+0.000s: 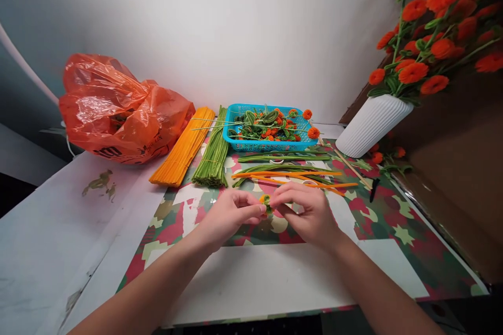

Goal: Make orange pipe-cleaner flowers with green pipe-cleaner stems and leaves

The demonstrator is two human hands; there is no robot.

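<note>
My left hand [231,214] and my right hand [308,214] meet over the patterned mat [393,220], fingertips pinched together on a small orange-and-green pipe-cleaner piece [266,201]. Both hands are closed round it; most of the piece is hidden by my fingers. Just behind them lie loose green and orange pipe cleaners [291,172]. Farther back stands a blue basket [245,144] filled with green stems and small orange flower heads.
Bundles of orange pipe cleaners [183,149] and green pipe cleaners [212,154] lie at the back left, beside an orange plastic bag [118,110]. A white ribbed vase [371,124] of orange flowers [432,15] stands at the back right. A brown surface [463,167] borders the right.
</note>
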